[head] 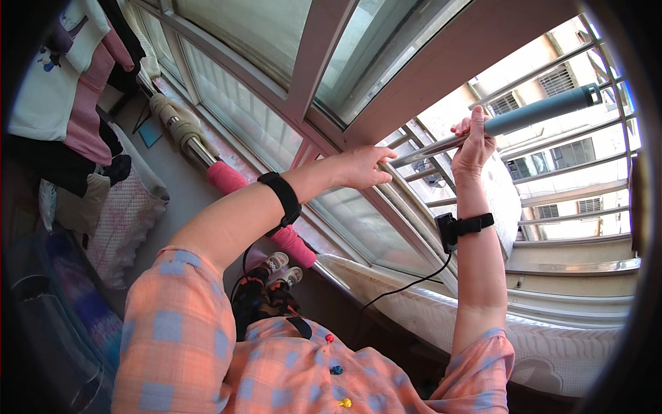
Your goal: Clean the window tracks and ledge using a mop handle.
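Note:
My right hand (475, 142) is closed round a metal pole (432, 152) just below its blue-grey plastic handle (543, 111), whose end has a hanging loop. The pole slants across the open window, and its far end is hidden behind the window frame (398, 85) and my left hand. My left hand (364, 166) is beside the frame near the pole, its fingers apart and bent. Whether its fingertips touch the pole cannot be told. Each forearm wears a black strap.
Metal security bars (563, 176) stand outside the window. A metal rail with pink wrapping (295, 246) runs below the sliding glass panes (243, 98). White bedding (548, 341) hangs at the lower right. Clothes (88, 108) and a quilted cloth (124, 207) hang at the left.

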`<state>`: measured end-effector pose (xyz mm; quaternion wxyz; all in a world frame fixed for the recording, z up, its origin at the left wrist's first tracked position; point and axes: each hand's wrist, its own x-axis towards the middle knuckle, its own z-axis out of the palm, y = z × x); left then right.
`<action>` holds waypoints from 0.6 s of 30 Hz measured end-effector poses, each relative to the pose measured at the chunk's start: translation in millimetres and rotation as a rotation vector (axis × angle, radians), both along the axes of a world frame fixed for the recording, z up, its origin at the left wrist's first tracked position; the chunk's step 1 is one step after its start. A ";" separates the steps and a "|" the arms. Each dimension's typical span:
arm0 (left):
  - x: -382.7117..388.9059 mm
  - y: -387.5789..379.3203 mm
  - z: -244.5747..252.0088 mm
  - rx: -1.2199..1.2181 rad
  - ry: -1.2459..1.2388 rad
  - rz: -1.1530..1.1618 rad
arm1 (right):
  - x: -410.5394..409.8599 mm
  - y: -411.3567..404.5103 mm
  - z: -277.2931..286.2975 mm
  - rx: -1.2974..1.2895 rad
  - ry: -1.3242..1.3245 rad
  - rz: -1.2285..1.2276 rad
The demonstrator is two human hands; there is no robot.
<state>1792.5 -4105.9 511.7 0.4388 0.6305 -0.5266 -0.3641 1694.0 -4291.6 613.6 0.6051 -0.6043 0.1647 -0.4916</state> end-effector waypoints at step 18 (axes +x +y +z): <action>2.0 4.6 2.7 -0.001 0.033 -0.021 | 2.1 -18.3 -1.4 0.014 0.011 -0.069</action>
